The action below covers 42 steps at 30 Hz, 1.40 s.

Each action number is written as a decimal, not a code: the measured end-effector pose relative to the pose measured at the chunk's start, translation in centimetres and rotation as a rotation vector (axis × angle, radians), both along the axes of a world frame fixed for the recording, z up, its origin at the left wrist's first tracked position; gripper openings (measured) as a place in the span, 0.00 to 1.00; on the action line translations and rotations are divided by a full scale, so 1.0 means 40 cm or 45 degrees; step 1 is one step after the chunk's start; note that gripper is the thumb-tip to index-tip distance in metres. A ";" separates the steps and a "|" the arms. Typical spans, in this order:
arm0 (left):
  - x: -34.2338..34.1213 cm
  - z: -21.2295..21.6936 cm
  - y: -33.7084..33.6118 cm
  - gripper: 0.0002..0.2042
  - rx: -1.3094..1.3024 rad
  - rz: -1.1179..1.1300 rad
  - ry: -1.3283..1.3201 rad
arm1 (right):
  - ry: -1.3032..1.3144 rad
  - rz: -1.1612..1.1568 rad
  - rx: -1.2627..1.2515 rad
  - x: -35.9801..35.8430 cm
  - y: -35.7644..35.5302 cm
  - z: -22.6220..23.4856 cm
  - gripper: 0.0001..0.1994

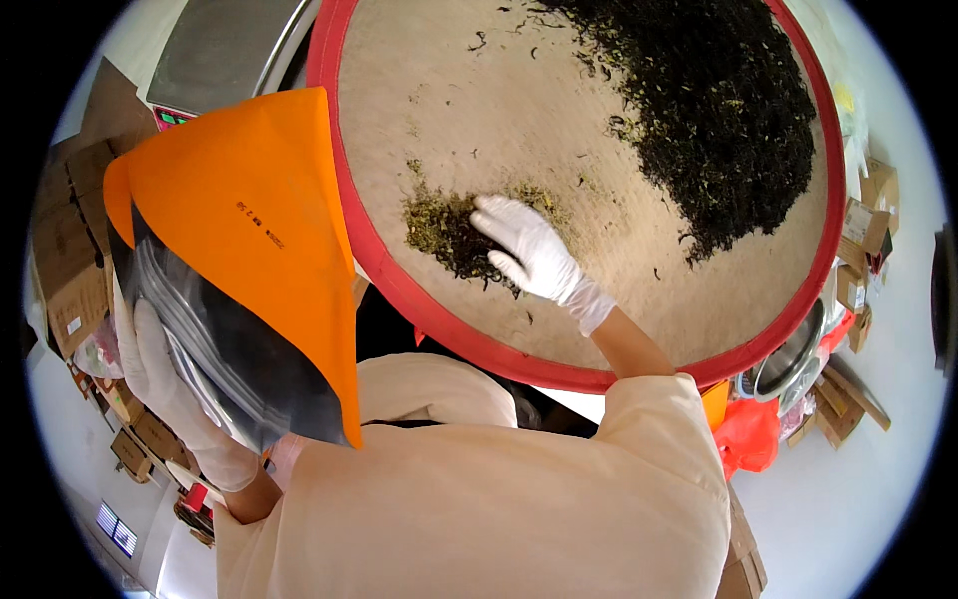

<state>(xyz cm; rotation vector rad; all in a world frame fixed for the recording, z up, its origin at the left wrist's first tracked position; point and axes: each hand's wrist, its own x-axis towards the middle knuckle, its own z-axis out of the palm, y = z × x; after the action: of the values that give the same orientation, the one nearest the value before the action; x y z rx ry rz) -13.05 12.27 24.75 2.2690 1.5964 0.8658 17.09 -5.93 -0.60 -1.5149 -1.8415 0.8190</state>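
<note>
Inside the round tray's (429,110) near-left rim, small tea-leaf pile (439,235) sits just left of your right hand (529,245), fingers loosely spread; your left hand (175,399) clasps the orange pouch (244,200), further left

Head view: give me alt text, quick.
The gloved right hand is at a small greenish pile of leaf bits on a round, red-rimmed tray; a larger dark heap lies toward the far right. The gloved left hand holds an orange-and-dark bag.
</note>
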 end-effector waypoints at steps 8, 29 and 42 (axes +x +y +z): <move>-0.032 0.016 -0.003 0.17 0.114 -0.181 0.231 | -0.410 -0.004 0.013 -0.068 -0.037 -0.014 0.52; 0.156 0.082 -0.049 0.18 -0.464 0.275 -0.993 | 0.401 -0.905 0.003 -0.125 -0.011 0.032 0.14; 0.299 0.066 -0.059 0.20 -0.616 -0.382 -0.188 | 2.677 -1.290 -0.227 -0.001 -0.036 0.204 0.17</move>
<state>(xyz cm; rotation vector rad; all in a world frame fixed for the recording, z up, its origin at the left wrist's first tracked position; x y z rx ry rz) -1.07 9.91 27.40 1.9738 1.1980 0.4899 17.07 -7.37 7.55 -0.5750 0.4999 1.1266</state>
